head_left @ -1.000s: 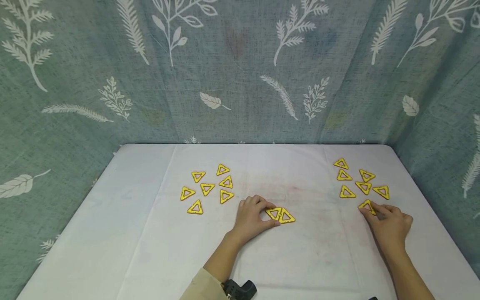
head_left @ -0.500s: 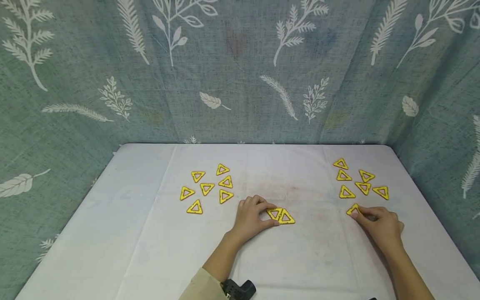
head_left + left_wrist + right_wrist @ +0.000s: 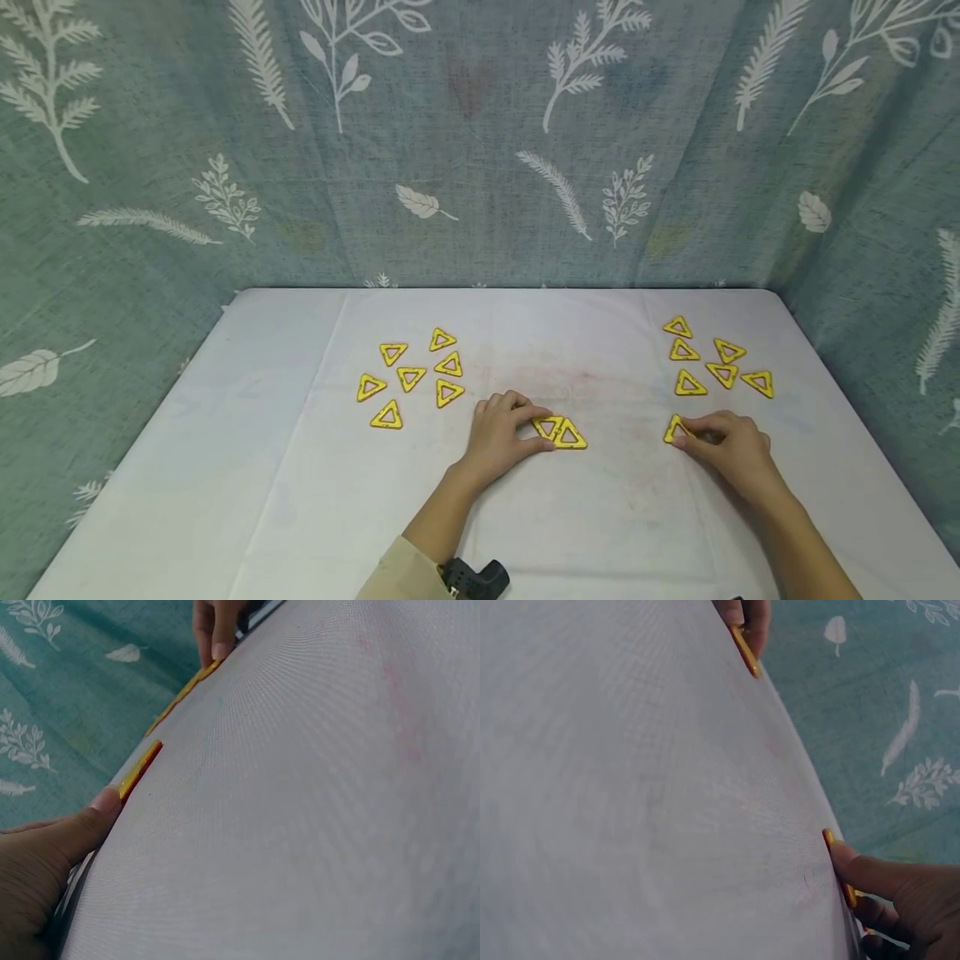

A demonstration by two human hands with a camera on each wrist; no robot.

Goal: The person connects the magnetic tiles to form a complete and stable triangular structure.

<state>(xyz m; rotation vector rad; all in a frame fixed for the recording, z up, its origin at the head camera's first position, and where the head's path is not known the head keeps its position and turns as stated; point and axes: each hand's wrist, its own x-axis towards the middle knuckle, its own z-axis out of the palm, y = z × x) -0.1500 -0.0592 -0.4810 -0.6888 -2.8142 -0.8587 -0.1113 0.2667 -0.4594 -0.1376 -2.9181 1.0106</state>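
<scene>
Near the middle of the white table, my left hand [image 3: 501, 432] holds the left one of two yellow triangular tiles [image 3: 559, 431] between thumb and forefinger. These two tiles lie flat, edge to edge, together forming a slanted four-sided shape. To the right, my right hand [image 3: 731, 450] pinches another yellow triangular tile [image 3: 669, 432] by its right side. A stretch of cloth separates it from the joined pair. In the right wrist view this tile [image 3: 829, 841] shows edge-on under the thumb. The left wrist view shows the joined tiles [image 3: 141, 772] edge-on at my left thumb.
Several loose yellow triangles [image 3: 411, 369] lie scattered left of my left hand. Another loose group [image 3: 690, 389] lies beyond my right hand. A white cloth [image 3: 300, 517] covers the table, and a green leaf-patterned curtain [image 3: 480, 192] stands behind it.
My right hand has slid its triangular tile leftward, away from the right group and closer to the joined pair. My left hand has stayed in place on the pair.
</scene>
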